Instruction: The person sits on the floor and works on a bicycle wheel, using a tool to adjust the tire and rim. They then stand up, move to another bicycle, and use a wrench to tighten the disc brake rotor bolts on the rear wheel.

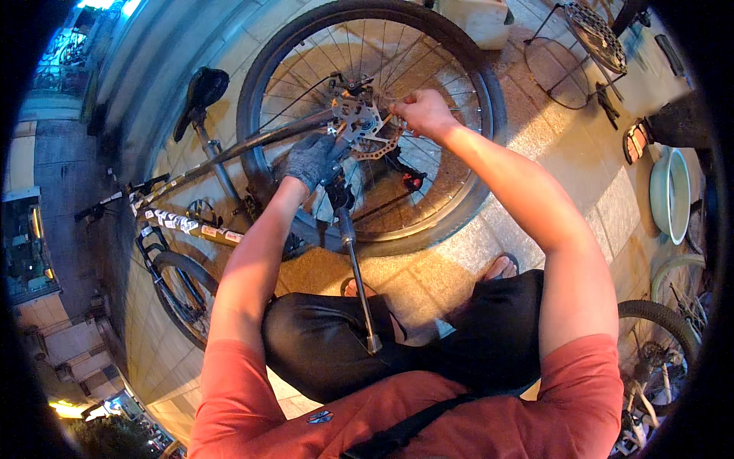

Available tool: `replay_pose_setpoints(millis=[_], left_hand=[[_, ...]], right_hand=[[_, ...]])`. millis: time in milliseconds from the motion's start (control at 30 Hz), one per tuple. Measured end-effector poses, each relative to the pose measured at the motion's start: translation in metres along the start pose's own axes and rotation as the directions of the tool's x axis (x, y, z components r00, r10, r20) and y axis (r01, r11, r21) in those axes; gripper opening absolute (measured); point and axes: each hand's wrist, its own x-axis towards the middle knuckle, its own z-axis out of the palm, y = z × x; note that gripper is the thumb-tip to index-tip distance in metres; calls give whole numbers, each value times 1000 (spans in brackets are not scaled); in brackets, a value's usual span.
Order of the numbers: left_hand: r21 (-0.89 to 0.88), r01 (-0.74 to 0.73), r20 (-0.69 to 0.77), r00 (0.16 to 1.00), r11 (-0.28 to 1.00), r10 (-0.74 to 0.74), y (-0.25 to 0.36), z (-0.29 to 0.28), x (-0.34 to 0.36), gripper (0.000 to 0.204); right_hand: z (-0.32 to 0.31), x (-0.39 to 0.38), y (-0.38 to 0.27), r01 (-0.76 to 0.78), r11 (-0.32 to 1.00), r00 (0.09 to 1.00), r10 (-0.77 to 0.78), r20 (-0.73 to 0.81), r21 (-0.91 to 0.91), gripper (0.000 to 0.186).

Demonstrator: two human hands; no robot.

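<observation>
My left hand (307, 162), in a grey glove, is at the hub of a bicycle wheel (488, 69). Its fingers are closed beside the silver brake disc (372, 145); what they grip is hidden. Bare and pinched closed, my right hand (427, 113) is just right of the hub, holding something small and thin that I cannot make out. The brake caliper (352, 86) sits at the disc's upper edge. A metal kickstand (358, 283) extends from below the hub toward my knees.
The bicycle's frame (260, 141), saddle (205, 92) and front wheel (180, 294) spread to the left. A round stool (596, 34) stands at the upper right, near a person's sandalled foot (634, 141) and a light-blue basin (671, 195). Another bicycle wheel (657, 314) is at the lower right.
</observation>
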Motion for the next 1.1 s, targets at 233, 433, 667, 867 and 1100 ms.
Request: replay_pose_setpoints(millis=[233, 433, 667, 867, 1100], left_hand=[[-289, 92, -99, 987, 953, -125, -39, 38, -2, 44], [-226, -28, -79, 997, 974, 10, -12, 12, 1, 31], [-18, -117, -61, 991, 993, 116, -19, 15, -1, 37], [16, -138, -187, 972, 990, 139, -20, 24, -3, 41], [214, -296, -75, 945, 931, 318, -13, 5, -5, 32]], right_hand=[[5, 4, 8, 18, 997, 1000, -19, 23, 78, 39], [1, 8, 11, 34, 999, 999, -33, -22, 41, 38], [5, 3, 5, 19, 997, 999, -16, -30, 72, 38], [8, 8, 11, 29, 995, 998, -23, -59, 92, 38], [9, 11, 12, 45, 993, 997, -38, -72, 106, 39]])
